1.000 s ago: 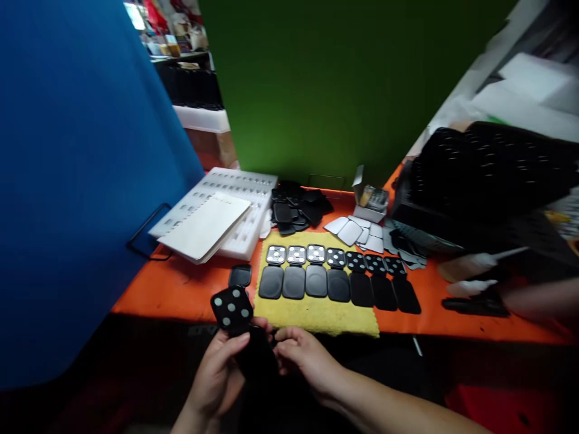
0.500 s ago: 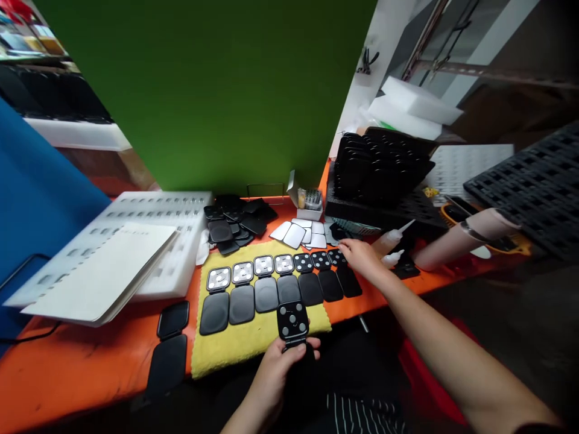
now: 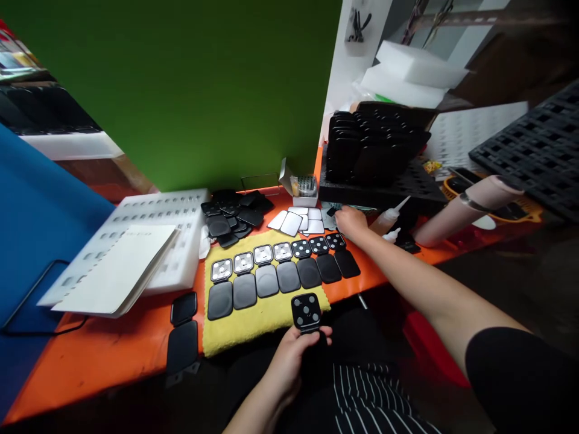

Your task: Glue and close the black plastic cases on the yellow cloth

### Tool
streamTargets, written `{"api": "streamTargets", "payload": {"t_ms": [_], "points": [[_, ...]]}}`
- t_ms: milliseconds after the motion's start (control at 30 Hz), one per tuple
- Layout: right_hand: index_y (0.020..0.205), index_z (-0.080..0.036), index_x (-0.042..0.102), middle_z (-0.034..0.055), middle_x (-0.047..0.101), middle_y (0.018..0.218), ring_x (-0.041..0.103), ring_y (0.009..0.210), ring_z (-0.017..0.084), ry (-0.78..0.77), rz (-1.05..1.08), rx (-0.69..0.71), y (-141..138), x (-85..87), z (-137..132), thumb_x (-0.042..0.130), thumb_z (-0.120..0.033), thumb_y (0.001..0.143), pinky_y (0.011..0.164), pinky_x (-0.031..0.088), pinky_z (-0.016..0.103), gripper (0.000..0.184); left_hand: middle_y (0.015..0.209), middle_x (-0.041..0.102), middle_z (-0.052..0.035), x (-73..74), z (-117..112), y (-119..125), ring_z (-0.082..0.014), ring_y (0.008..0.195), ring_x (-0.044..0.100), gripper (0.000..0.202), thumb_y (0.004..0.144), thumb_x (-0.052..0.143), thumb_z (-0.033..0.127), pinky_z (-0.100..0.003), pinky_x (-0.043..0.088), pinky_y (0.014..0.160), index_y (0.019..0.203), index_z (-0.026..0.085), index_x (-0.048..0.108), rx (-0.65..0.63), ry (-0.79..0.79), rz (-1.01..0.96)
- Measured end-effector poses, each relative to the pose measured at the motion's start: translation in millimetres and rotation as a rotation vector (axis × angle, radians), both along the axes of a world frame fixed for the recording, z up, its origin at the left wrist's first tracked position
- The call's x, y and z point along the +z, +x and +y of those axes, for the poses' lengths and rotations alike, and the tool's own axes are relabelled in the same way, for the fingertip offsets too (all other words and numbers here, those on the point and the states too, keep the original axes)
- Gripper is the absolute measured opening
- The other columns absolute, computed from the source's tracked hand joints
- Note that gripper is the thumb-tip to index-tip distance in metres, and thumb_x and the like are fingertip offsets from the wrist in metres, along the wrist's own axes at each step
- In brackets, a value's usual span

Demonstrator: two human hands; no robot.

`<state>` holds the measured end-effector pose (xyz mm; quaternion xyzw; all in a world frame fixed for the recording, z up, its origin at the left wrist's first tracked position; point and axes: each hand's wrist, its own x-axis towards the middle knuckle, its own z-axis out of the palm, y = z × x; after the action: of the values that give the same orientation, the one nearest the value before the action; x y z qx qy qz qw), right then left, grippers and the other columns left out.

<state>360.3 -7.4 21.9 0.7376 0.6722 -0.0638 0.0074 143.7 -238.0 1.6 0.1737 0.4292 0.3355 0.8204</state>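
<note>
My left hand (image 3: 296, 355) is closed round a black hinged case (image 3: 306, 312) with several pale dots on its open lid, held just off the front edge of the yellow cloth (image 3: 253, 322). On that cloth lies a row of open black cases (image 3: 275, 277), some with silver mirror lids, some dotted. My right hand (image 3: 349, 220) reaches far across the orange table (image 3: 104, 352) to the small white-and-silver plates (image 3: 298, 222) behind the row; its fingers are curled over something I cannot make out.
A white foam tray (image 3: 149, 241) with a booklet lies left. A black case (image 3: 183, 334) sits open by the cloth. Loose black covers (image 3: 233, 216) are piled at the back. Black trays (image 3: 375, 157), glue bottles (image 3: 389, 220) and another person's forearm (image 3: 456, 214) are on the right.
The view swung right, then settled. My right hand left the held case and stretched out past the row to the plates at the back. My left hand kept hold of the dotted case.
</note>
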Motion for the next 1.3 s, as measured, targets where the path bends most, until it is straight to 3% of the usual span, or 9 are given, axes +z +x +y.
{"api": "streamTargets", "payload": {"t_ms": [133, 300, 367, 467, 533, 667, 867, 1067, 1300], "points": [[0.106, -0.008, 0.057, 0.0147, 0.061, 0.099, 0.053, 0.099, 0.022, 0.17, 0.152, -0.084, 8, -0.4, -23, 0.025, -0.029, 0.09, 0.084, 0.034, 0.032, 0.042, 0.093, 0.066, -0.0103, -6.2, 6, 15, -0.0196, 0.086, 0.06, 0.022, 0.069, 0.062, 0.02, -0.03, 0.042, 0.082, 0.089, 0.012, 0.065, -0.035, -0.016, -0.019], [0.096, -0.015, 0.058, 0.0078, 0.063, 0.095, 0.059, 0.084, 0.017, 0.442, 1.043, -0.315, 17, -9.2, -84, 0.042, -0.043, 0.082, 0.073, 0.046, 0.028, 0.036, 0.099, 0.064, -0.0092, -20.8, 4, 32, -0.0188, 0.089, 0.059, 0.033, 0.069, 0.06, 0.016, -0.03, 0.042, 0.082, 0.102, 0.014, 0.061, 0.003, -0.069, -0.098], [0.09, -0.017, 0.058, 0.0029, 0.063, 0.086, 0.06, 0.074, 0.013, 0.377, 1.363, -0.421, 20, -13.0, -117, 0.055, -0.041, 0.075, 0.065, 0.049, 0.025, 0.028, 0.095, 0.065, -0.0099, -27.7, 4, 35, -0.0184, 0.085, 0.06, 0.031, 0.068, 0.06, 0.015, -0.029, 0.043, 0.08, 0.099, 0.012, 0.062, 0.007, -0.09, -0.114], [0.095, -0.025, 0.055, -0.0037, 0.061, 0.082, 0.059, 0.068, 0.009, 0.058, 1.687, -0.517, 21, -18.2, -160, 0.067, -0.031, 0.066, 0.061, 0.05, 0.02, 0.032, 0.086, 0.067, -0.0107, -37.1, 5, 34, -0.0178, 0.079, 0.061, 0.029, 0.068, 0.061, 0.016, -0.028, 0.044, 0.076, 0.096, 0.01, 0.063, 0.024, -0.13, -0.114], [0.092, -0.025, 0.056, -0.0046, 0.06, 0.08, 0.058, 0.066, 0.007, -0.151, 1.784, -0.585, 20, -22.9, -178, 0.069, -0.027, 0.065, 0.061, 0.05, 0.017, 0.03, 0.087, 0.067, -0.0106, -42.3, 5, 32, -0.0176, 0.078, 0.061, 0.029, 0.069, 0.061, 0.018, -0.028, 0.045, 0.074, 0.097, 0.01, 0.063, 0.035, -0.149, -0.097], [0.076, -0.021, 0.056, -0.0052, 0.056, 0.071, 0.055, 0.063, 0.005, -0.264, 1.797, -0.647, 14, -35.4, -189, 0.069, -0.026, 0.065, 0.064, 0.05, 0.017, 0.018, 0.097, 0.065, -0.0105, -48.5, 7, 28, -0.0179, 0.085, 0.06, 0.029, 0.069, 0.061, 0.017, -0.027, 0.044, 0.077, 0.098, 0.011, 0.062, 0.046, -0.088, -0.045], [0.066, -0.018, 0.048, -0.0083, 0.04, 0.052, 0.04, 0.044, 0.002, -0.225, 1.728, -0.541, 12, -39.9, -186, 0.066, -0.031, 0.069, 0.039, 0.034, 0.012, 0.022, 0.1, 0.064, -0.0118, -51.6, 9, 25, -0.0169, 0.085, 0.06, 0.029, 0.071, 0.059, 0.016, -0.027, 0.043, 0.081, 0.099, 0.009, 0.06, 0.063, -0.021, -0.012], [0.083, -0.02, 0.051, -0.0006, 0.061, 0.072, 0.06, 0.067, 0.009, -0.439, 1.491, -0.493, 5, -32.2, -184, 0.063, -0.029, 0.07, 0.059, 0.047, 0.019, 0.02, 0.103, 0.063, -0.0129, -53.9, 10, 23, -0.0187, 0.087, 0.06, 0.031, 0.07, 0.062, 0.017, -0.029, 0.044, 0.079, 0.1, 0.01, 0.06, 0.061, -0.052, -0.071], [0.069, -0.017, 0.051, -0.0033, 0.054, 0.062, 0.051, 0.054, 0.006, -0.407, 1.221, -0.229, -4, -35.4, -177, 0.06, -0.037, 0.072, 0.053, 0.042, 0.019, 0.022, 0.098, 0.064, -0.0125, -57.6, 10, 24, -0.0188, 0.083, 0.06, 0.03, 0.068, 0.064, 0.018, -0.03, 0.044, 0.077, 0.097, 0.011, 0.061, 0.071, -0.048, -0.099]]}}
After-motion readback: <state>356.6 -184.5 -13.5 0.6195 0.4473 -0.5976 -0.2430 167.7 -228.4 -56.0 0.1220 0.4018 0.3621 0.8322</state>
